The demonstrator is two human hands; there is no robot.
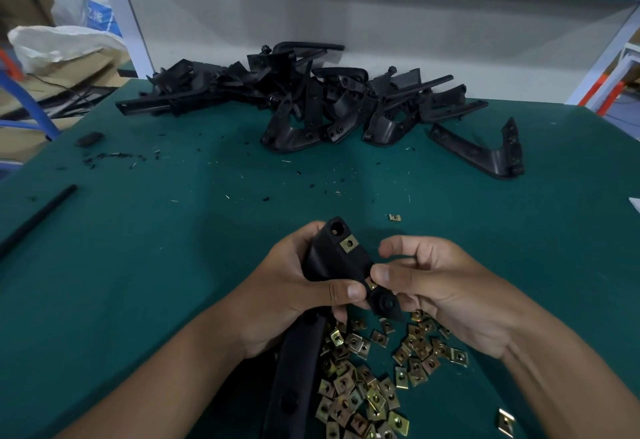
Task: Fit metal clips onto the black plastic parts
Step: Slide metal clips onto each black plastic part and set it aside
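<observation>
The left hand (294, 286) grips a black plastic part (341, 262), its fingers curled round the body and the thumb laid across the near face. One metal clip (348, 243) already sits on the far end of this part, beside a round hole. The right hand (433, 286) pinches a second clip (371, 283) between thumb and forefinger and holds it against the near end of the same part, just above a round boss; whether that clip is fully seated cannot be told, since the thumb covers most of it.

So this part looks about half done: one clip on, one going on. The long arm of the part runs down toward the near edge, under the left wrist.

A loose heap of clips (377, 379) lies on the green worktop (173, 248) just near of the hands, with a stray clip (394, 217) beyond them and another (505, 422) at the near right. At the far side a pile of black parts (311, 99) waits, and one more part (485, 151) lies apart to its right. No clips can be made out on these from here, so most of the job probably remains.
</observation>
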